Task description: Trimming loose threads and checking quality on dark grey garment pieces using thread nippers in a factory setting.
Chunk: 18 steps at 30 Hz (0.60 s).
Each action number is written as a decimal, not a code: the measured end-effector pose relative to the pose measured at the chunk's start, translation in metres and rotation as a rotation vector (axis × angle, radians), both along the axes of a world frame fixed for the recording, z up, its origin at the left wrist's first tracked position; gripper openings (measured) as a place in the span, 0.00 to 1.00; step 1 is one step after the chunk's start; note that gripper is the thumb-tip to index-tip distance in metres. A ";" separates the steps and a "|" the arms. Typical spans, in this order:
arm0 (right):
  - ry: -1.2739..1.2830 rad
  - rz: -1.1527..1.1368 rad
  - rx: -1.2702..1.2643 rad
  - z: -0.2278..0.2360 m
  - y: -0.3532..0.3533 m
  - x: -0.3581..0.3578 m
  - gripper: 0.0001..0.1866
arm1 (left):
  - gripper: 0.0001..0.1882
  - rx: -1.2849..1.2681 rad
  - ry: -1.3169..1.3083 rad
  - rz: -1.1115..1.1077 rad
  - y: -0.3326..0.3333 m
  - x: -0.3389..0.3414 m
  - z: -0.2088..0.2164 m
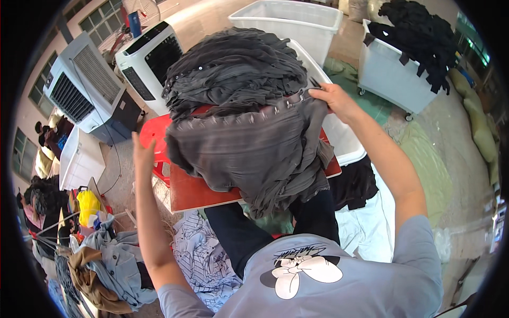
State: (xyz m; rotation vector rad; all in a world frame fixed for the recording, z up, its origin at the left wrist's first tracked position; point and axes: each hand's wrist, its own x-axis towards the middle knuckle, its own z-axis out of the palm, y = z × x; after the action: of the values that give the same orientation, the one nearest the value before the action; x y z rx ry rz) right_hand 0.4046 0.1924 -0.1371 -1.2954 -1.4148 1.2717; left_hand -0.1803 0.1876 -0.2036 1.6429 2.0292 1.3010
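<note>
A dark grey pleated garment [233, 151] lies spread over a red board [199, 197] above my lap, its near part hanging over the board's edge. My right hand [331, 100] is closed on the garment's far right corner. A small dark two-pointed tool [315, 82], perhaps snips, sticks out by those fingers. To the left of the cloth, my left hand [143, 151] is raised with fingers apart, holding nothing. Behind the garment rises a heap of similar dark grey garments [233, 66]. The garment's upper edge looks blurred by motion.
A red plastic stool [154, 139] stands left of the board. White tubs [286, 21] are beyond the heap, and a wheeled white bin [395, 74] with black clothes stands at far right. Air coolers [87, 87] are at left. Loose clothes [119, 265] lie at lower left.
</note>
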 end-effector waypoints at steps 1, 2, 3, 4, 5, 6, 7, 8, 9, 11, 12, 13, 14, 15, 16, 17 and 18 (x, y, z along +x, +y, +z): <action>0.024 -0.037 -0.031 -0.010 -0.002 0.005 0.14 | 0.39 0.046 0.089 -0.052 -0.007 0.053 -0.004; 0.055 -0.049 -0.061 -0.018 -0.003 0.002 0.14 | 0.35 0.069 0.077 -0.147 -0.019 0.086 -0.005; 0.073 -0.053 -0.080 -0.024 -0.004 0.002 0.13 | 0.32 0.090 0.058 -0.246 -0.031 0.121 -0.007; 0.075 -0.072 -0.093 -0.033 -0.004 0.008 0.13 | 0.25 0.123 -0.052 -0.345 -0.049 0.169 0.005; 0.120 -0.063 -0.093 -0.040 -0.001 0.008 0.12 | 0.22 0.122 -0.076 -0.403 -0.069 0.205 0.011; 0.160 -0.061 -0.093 -0.046 0.000 0.009 0.12 | 0.19 0.181 -0.084 -0.500 -0.085 0.236 0.011; 0.194 -0.045 -0.123 -0.041 -0.003 0.008 0.13 | 0.17 0.245 -0.066 -0.599 -0.097 0.264 0.005; 0.195 -0.047 -0.128 -0.043 -0.001 0.012 0.13 | 0.16 0.284 -0.020 -0.696 -0.109 0.290 0.008; 0.224 -0.032 -0.121 -0.046 0.000 0.016 0.12 | 0.17 0.237 -0.073 -0.777 -0.121 0.314 0.004; 0.253 -0.021 -0.119 -0.051 -0.001 0.020 0.12 | 0.15 0.213 -0.075 -0.896 -0.134 0.353 -0.011; 0.304 -0.015 -0.105 -0.051 -0.004 0.020 0.11 | 0.15 0.202 -0.059 -0.906 -0.138 0.369 -0.021; 0.356 -0.008 -0.091 -0.052 -0.007 0.020 0.11 | 0.18 0.224 0.007 -0.890 -0.138 0.382 -0.029; 0.357 -0.013 -0.094 -0.054 -0.011 0.023 0.11 | 0.21 0.246 0.073 -0.877 -0.138 0.392 -0.031; 0.383 -0.005 -0.095 -0.055 -0.014 0.025 0.11 | 0.24 0.198 0.126 -0.831 -0.137 0.401 -0.033; 0.409 0.005 -0.097 -0.057 -0.017 0.027 0.11 | 0.28 0.150 0.179 -0.783 -0.134 0.410 -0.034; 0.412 0.005 -0.099 -0.059 -0.021 0.028 0.11 | 0.31 0.138 0.237 -0.745 -0.129 0.416 -0.036; 0.446 -0.005 -0.079 -0.061 -0.024 0.028 0.11 | 0.31 0.135 0.239 -0.744 -0.125 0.421 -0.038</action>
State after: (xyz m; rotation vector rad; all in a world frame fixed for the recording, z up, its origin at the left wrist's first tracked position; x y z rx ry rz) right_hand 0.4323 0.1686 -0.1982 -0.9826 -1.0523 1.5127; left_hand 0.2409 0.0629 -0.2417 2.3765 1.2052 1.0024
